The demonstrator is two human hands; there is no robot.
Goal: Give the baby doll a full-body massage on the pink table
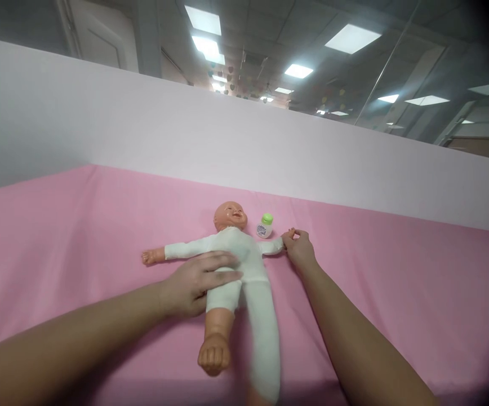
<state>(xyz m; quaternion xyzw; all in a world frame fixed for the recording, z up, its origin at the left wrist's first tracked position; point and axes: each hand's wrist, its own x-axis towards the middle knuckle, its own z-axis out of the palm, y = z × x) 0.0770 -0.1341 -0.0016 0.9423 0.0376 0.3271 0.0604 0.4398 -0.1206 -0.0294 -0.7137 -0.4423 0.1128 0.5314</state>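
Note:
A baby doll [255,262] with a white cloth body lies on its back, arms spread out and head away from me. My left hand [204,279] rests open on the doll's lower belly and hip, fingers stretched across the cloth. With thumb and fingers pinched together, my right hand [300,249] holds the doll's hand at the end of the arm on the right. Beside the doll's head, just above that arm, is a small clear bottle [265,226] with a green cap and a printed label. One doll foot is partly cut off at the bottom edge.
Pink cloth [375,282] with soft folds covers the surface under the doll. A white wall or panel [177,135] rises along the far side. Above it, glass shows ceiling lights and a door.

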